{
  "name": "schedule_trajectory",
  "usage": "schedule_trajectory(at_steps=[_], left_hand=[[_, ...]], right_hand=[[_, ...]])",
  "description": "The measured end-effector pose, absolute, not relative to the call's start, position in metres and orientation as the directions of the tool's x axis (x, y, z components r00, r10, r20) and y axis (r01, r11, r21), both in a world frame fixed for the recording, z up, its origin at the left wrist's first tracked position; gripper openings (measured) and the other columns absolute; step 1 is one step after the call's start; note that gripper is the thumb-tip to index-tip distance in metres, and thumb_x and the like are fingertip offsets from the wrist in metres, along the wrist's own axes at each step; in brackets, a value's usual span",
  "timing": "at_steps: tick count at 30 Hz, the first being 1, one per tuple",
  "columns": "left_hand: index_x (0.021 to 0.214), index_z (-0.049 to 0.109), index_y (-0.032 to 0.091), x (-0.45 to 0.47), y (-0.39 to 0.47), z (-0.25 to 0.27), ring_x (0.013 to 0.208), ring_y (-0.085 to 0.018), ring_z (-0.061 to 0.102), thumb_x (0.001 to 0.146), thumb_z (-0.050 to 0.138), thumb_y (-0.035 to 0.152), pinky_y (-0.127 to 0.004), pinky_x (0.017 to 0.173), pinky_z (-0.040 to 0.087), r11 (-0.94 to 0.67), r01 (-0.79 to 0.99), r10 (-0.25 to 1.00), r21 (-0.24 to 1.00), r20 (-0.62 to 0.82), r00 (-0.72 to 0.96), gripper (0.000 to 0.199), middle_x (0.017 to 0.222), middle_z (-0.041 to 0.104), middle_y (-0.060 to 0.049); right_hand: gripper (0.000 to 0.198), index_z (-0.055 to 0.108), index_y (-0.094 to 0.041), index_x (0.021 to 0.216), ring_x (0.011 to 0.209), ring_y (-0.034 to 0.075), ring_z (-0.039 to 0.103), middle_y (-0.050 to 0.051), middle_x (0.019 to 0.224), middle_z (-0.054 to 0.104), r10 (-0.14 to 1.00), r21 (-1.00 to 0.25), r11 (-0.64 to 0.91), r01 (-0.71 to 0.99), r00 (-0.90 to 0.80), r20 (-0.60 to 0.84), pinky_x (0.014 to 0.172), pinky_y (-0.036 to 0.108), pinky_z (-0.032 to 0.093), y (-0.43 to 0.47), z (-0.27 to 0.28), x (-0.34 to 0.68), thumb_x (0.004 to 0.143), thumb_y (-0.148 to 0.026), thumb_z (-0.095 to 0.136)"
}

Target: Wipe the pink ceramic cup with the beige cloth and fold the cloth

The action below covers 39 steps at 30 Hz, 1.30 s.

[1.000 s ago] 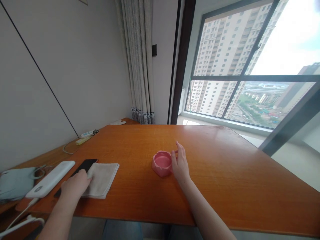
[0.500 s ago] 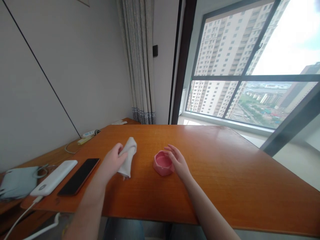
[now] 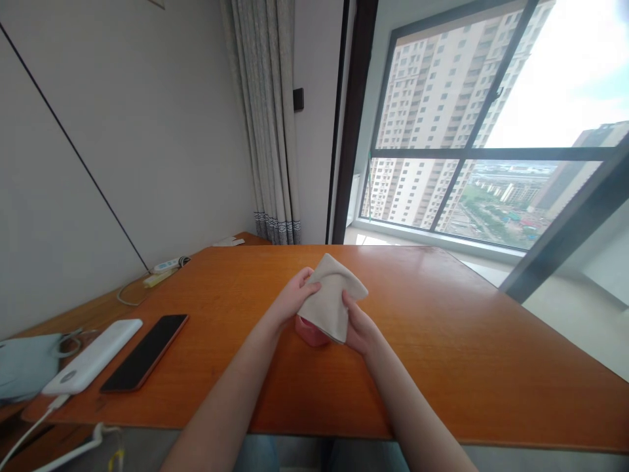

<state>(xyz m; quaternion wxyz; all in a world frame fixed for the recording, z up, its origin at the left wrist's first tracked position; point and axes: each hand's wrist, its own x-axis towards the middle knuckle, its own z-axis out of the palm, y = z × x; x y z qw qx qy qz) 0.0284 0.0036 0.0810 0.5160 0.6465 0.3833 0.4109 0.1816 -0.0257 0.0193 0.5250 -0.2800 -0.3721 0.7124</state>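
Currently held cloth [image 3: 330, 301]: pale grey, limp, with a soft fold near the far edge; raised at the centre of the surface [image 3: 457, 354], gripped from two sides.
Left hand [image 3: 293, 296]: fingers pinched on the left edge of the cloth; thumb [image 3: 313, 288] on the upper face, the others partly hidden behind it.
Right hand [image 3: 362, 328]: fingers pinched on the right edge of the cloth; thumb on the upper face, the others largely hidden underneath.
Pink bowl [image 3: 310, 334]: resting on the surface, mostly covered by the cloth; near wall visible. Contact between cloth and bowl: cannot be determined.
Phone [image 3: 145, 354]: lying flat, dark screen up, set diagonally, left of both hands and well apart from them.
White power bank [image 3: 93, 357]: just beside the phone, on its left, roughly parallel; white cable [image 3: 32, 426] at its near end.
Pale blue pouch [image 3: 29, 367]: far left, next to the power bank.
Power strip [image 3: 167, 265]: beyond the phone, near a yellow item [image 3: 158, 280].
Curtain [image 3: 270, 131]: hanging behind the far edge.
Window [image 3: 417, 190]: right side, tower building outside.
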Motion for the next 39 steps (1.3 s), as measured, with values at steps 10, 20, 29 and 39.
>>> schedule_trajectory(at_steps=[10, 20, 29, 39], left_hand=[[0.086, 0.05, 0.017, -0.008, 0.037, 0.015, 0.08, -0.017, 0.058, 0.082, 0.044, 0.051, -0.027, 0.07, 0.044, -0.125, 0.54, 0.992, 0.832, 0.092, 0.088, 0.035, 0.096, 0.061, -0.009], [0.066, 0.057, 0.018, -0.002, 0.035, -0.02, 0.077, -0.018, 0.056, 0.083, 0.042, 0.037, -0.027, 0.076, 0.042, -0.168, 0.779, 0.965, 0.604, -0.06, 0.255, 0.03, 0.08, 0.059, -0.006], [0.073, 0.06, 0.016, -0.001, 0.032, -0.023, 0.085, -0.019, 0.056, 0.083, 0.038, 0.034, -0.028, 0.08, 0.041, -0.163, 0.781, 0.976, 0.603, -0.017, 0.217, 0.03, 0.086, 0.058, -0.008], [0.08, 0.066, 0.015, 0.001, 0.034, -0.027, 0.097, -0.022, 0.055, 0.087, 0.037, 0.057, -0.033, 0.095, 0.037, -0.294, 0.404, 0.936, 0.866, 0.175, 0.306, 0.051, 0.094, 0.062, -0.01]], right_hand=[[0.039, 0.055, -0.019, 0.111, 0.108, 0.028, 0.056, 0.01, 0.109, 0.064, 0.876, -0.932, 0.327, 0.155, 0.321, 0.361, 0.097, 0.044, 0.042, -0.021, 0.033, 0.21, 0.075, -0.033, 0.052], [0.014, 0.061, -0.021, 0.079, 0.092, 0.02, 0.056, 0.005, 0.088, 0.067, 0.847, -0.38, 0.53, 0.758, -0.489, 0.207, 0.105, 0.039, 0.024, -0.046, 0.036, 0.181, 0.082, -0.022, 0.047], [0.013, 0.061, -0.021, 0.082, 0.092, 0.024, 0.052, 0.006, 0.089, 0.064, 0.843, -0.331, 0.536, 0.777, -0.512, 0.163, 0.084, 0.035, 0.041, -0.036, 0.023, 0.177, 0.069, -0.018, 0.059], [0.01, 0.064, -0.02, 0.083, 0.093, 0.027, 0.056, 0.011, 0.089, 0.068, 0.89, -0.281, 0.453, 0.846, -0.445, 0.095, 0.079, 0.034, 0.041, -0.032, 0.023, 0.174, 0.076, -0.02, 0.056]])
